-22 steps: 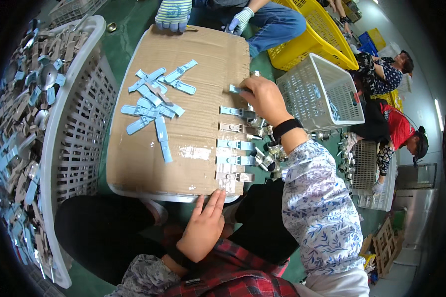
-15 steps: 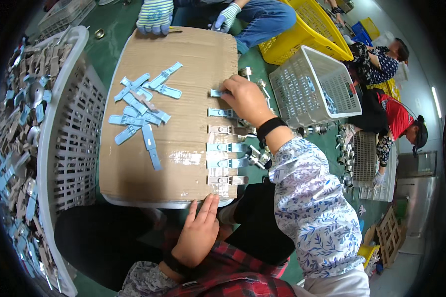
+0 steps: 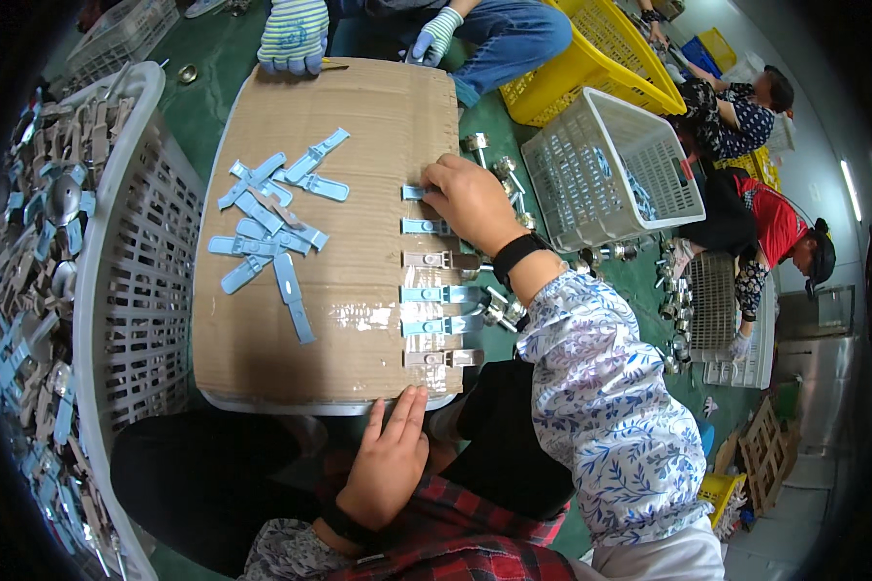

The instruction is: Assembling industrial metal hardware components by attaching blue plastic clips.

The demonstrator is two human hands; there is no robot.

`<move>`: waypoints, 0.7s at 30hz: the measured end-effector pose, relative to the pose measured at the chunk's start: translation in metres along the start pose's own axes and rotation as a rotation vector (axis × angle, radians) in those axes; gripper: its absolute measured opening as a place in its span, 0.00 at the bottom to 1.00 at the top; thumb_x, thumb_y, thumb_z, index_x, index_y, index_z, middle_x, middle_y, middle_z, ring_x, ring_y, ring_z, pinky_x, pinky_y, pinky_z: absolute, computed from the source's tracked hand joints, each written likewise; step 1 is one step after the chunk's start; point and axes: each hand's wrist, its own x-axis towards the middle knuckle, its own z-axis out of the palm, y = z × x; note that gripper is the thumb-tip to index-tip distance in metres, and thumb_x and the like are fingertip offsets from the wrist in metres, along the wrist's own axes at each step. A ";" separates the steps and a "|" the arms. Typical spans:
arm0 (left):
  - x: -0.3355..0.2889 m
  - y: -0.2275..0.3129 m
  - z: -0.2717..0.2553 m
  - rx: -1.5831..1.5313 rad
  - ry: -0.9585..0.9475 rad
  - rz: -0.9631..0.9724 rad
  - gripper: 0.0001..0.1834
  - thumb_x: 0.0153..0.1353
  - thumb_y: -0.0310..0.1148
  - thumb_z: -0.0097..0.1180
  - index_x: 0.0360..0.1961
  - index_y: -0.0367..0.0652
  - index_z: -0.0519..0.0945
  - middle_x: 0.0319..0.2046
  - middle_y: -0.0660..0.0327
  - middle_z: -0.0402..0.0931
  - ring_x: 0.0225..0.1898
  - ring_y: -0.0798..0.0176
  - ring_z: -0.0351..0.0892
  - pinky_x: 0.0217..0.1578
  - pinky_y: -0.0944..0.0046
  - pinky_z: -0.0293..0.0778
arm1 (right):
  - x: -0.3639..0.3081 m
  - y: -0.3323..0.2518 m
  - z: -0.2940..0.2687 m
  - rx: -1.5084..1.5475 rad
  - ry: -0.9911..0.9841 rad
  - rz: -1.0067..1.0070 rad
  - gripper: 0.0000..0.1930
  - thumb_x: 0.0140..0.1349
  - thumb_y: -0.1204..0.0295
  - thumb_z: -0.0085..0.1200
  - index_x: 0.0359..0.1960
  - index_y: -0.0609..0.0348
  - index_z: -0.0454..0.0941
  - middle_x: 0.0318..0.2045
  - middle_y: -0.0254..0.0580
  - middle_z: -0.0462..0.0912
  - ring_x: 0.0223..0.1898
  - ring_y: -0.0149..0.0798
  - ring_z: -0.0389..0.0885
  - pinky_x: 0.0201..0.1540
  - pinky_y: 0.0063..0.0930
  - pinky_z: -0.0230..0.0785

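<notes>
My right hand (image 3: 477, 205) is closed at the right edge of a cardboard sheet (image 3: 349, 242), thumb and fingers pinching a light-blue plastic handle piece (image 3: 412, 193). Its right end is hidden under my fingers. Nearer me, more blue pieces (image 3: 440, 294) and brown-grey ones (image 3: 439, 357) lie in a column along that edge, pointing right. My left hand (image 3: 388, 465) rests with fingers stretched out at the sheet's near edge, holding nothing. A loose pile of blue handle pieces (image 3: 266, 215) covers the sheet's left middle.
At left stands a grey basket (image 3: 155, 281) full of handle pieces and metal parts. Metal fittings (image 3: 503, 167) lie beyond the sheet's right edge, near a white crate (image 3: 601, 218) and a yellow crate (image 3: 601, 68). A co-worker's gloved hand (image 3: 295, 37) is at the far edge.
The view has shifted slightly, so the sheet appears a little lower. My right hand stays at the farthest blue handle piece; my left hand keeps its place.
</notes>
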 end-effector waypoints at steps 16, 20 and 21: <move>-0.001 0.001 -0.004 -0.010 -0.002 -0.004 0.07 0.61 0.30 0.54 0.34 0.37 0.80 0.67 0.46 0.63 0.71 0.49 0.59 0.67 0.38 0.56 | 0.001 -0.004 0.007 -0.029 0.019 0.019 0.06 0.49 0.73 0.63 0.28 0.57 0.80 0.30 0.42 0.77 0.38 0.49 0.79 0.42 0.41 0.73; -0.001 -0.001 0.000 0.041 -0.012 0.017 0.08 0.58 0.31 0.59 0.35 0.37 0.80 0.68 0.45 0.61 0.72 0.47 0.56 0.67 0.38 0.56 | 0.001 0.000 0.014 0.003 0.088 -0.009 0.05 0.48 0.74 0.62 0.28 0.56 0.81 0.29 0.43 0.78 0.39 0.50 0.79 0.43 0.42 0.73; -0.002 -0.002 0.001 0.049 -0.020 0.040 0.08 0.58 0.31 0.59 0.35 0.37 0.80 0.68 0.45 0.61 0.72 0.47 0.56 0.67 0.38 0.56 | 0.002 0.001 0.014 0.002 0.089 -0.002 0.04 0.48 0.74 0.61 0.27 0.55 0.82 0.29 0.43 0.79 0.39 0.50 0.79 0.43 0.43 0.73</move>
